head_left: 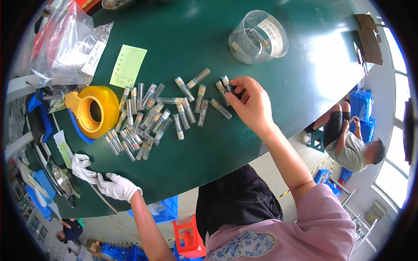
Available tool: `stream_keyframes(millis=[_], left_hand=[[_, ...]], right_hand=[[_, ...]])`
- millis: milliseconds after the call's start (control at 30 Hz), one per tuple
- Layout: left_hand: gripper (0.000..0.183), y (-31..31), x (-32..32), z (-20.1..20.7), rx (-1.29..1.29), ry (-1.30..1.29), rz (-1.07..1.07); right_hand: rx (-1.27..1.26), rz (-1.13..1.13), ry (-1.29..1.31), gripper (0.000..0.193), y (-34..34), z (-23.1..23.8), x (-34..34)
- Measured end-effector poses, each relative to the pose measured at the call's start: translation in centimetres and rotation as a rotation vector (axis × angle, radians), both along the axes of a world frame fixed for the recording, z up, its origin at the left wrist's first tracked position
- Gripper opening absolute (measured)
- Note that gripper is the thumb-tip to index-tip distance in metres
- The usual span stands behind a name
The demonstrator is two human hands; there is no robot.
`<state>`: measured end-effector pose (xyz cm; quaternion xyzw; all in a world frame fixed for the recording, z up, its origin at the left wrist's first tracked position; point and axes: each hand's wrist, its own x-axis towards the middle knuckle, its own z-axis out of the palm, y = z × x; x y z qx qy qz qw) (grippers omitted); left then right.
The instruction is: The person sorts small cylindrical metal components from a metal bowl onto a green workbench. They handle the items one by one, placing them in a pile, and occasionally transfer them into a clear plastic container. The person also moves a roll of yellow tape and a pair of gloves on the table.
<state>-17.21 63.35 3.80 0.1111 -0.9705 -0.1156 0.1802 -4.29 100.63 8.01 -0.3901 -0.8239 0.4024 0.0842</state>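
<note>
My bare right hand (251,104) is at the right end of the scattered vials, its thumb and forefinger closed on a slim clear vial (225,81) with a pale label. A second vial (220,88) lies right against that one. Several similar labelled vials (152,117) lie loosely over the middle of the green table (183,163), some overlapping. In a white glove, my left hand (116,186) rests near the table's front left, fingers stretched out. Its fingertips meet a crumpled white glove (83,168) lying there.
A clear round tub (237,43) holding a few vials stands at the back. Left of the vials are a yellow tape roll (104,102), a green paper card (128,65) and a plastic bag (65,56). A person (348,148) sits beyond the right edge. An orange stool (191,237) stands below.
</note>
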Motion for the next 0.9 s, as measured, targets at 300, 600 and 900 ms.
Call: stream_keyframes(millis=[300, 600, 900], left_hand=[[0.037, 0.0, 0.0, 0.1, -0.002, -0.018, 0.003], [0.036, -0.1, 0.0, 0.0, -0.002, -0.011, 0.001], [0.034, -0.3, 0.0, -0.2, -0.019, -0.008, 0.010]], right_hand=[[0.050, 0.050, -0.030, 0.043, -1.0, 0.8, 1.5], [0.100, 0.125, -0.079, 0.060, -1.7, 1.2, 0.7], [0.476, 0.197, -0.139, 0.048, -1.9, 0.4, 0.1]])
